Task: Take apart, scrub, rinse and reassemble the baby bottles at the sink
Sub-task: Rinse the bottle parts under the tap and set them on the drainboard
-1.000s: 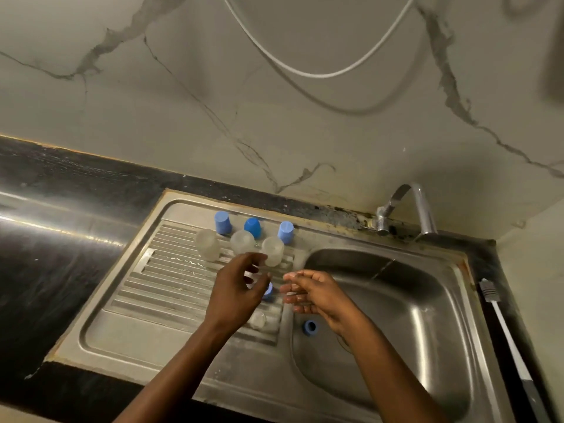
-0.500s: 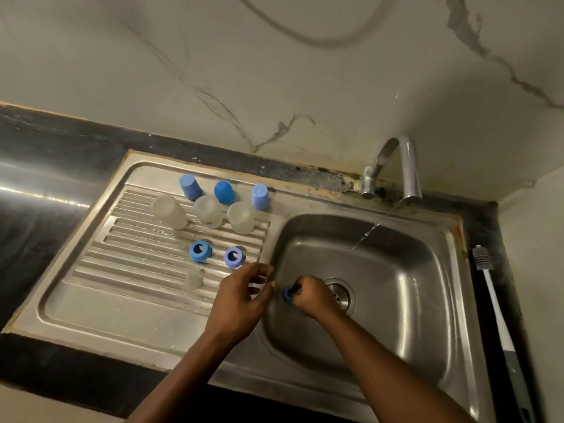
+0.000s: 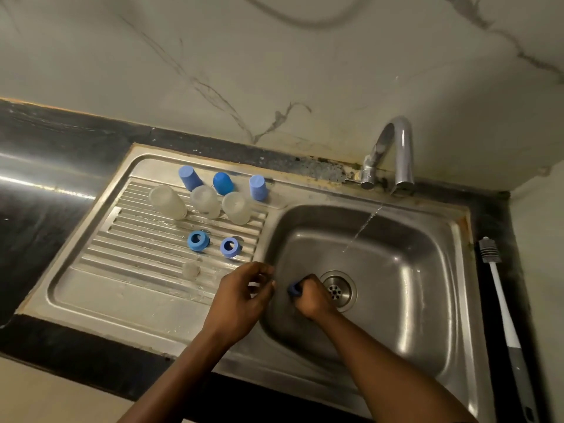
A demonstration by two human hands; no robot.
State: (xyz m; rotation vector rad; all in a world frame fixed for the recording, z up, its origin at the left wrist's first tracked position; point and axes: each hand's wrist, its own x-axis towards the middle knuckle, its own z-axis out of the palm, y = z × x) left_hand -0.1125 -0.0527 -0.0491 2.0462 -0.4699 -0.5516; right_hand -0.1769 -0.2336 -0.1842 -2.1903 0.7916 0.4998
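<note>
- Stainless steel sink (image 3: 421,300) sits in a black counter (image 3: 45,224), with its ribbed drainboard (image 3: 100,300) on the left and the basin on the right.
- Right hand (image 3: 312,299) is down in the basin, just left of the drain (image 3: 337,290). Its fingers are curled tight round a blue collar (image 3: 294,289), and only a bit of blue peeks out past the knuckles.
- Left hand (image 3: 241,297) hovers over the lip between drainboard and basin, close beside the right one. Its fingers are bent in towards the thumb, but I cannot tell whether anything is pinched there.
- Tap (image 3: 396,148) at the back edge lets a thin stream of water (image 3: 364,225) fall slantwise into the basin, well behind both hands.
- Three blue caps (image 3: 223,183) stand in a row along the back of the drainboard.
- Three clear bottle bodies (image 3: 205,201) stand just in front of the caps, also in a row.
- Two blue screw rings (image 3: 198,240) lie side by side on the ribs in front of the bottles, holes facing up and not touching each other.
- Small clear teat (image 3: 191,269) sits alone on the ribs, between the rings and the front edge and to the left of the left hand.
- Bottle brush (image 3: 500,303) with a white and grey handle lies on the counter strip right of the sink, its bristle head towards the wall.
</note>
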